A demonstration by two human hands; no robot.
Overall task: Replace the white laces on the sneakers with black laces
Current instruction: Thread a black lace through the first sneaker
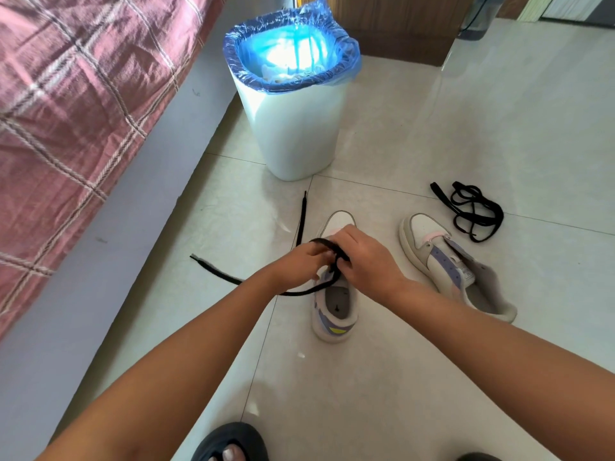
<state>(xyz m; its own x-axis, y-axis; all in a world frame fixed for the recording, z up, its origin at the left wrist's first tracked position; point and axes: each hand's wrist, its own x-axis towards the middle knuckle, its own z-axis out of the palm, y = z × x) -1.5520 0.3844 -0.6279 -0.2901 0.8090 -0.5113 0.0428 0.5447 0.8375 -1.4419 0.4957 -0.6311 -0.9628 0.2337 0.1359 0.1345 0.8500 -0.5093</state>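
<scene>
Two pale sneakers with lilac panels stand on the tiled floor. The left sneaker (335,311) points away from me, and both hands work over its tongue area. My left hand (301,264) and my right hand (364,257) pinch a black lace (301,224) that crosses the eyelets; its two loose ends trail onto the floor to the left and toward the bin. The right sneaker (456,267) stands unlaced, tongue open, to the right. A second black lace (474,209) lies in a loose tangle beyond it. No white lace is visible.
A white waste bin (294,134) with a blue liner stands just beyond the sneakers. A bed with a pink checked cover (66,111) runs along the left. My foot in a dark slipper (229,444) is at the bottom edge. A wooden cabinet (399,24) is behind the bin.
</scene>
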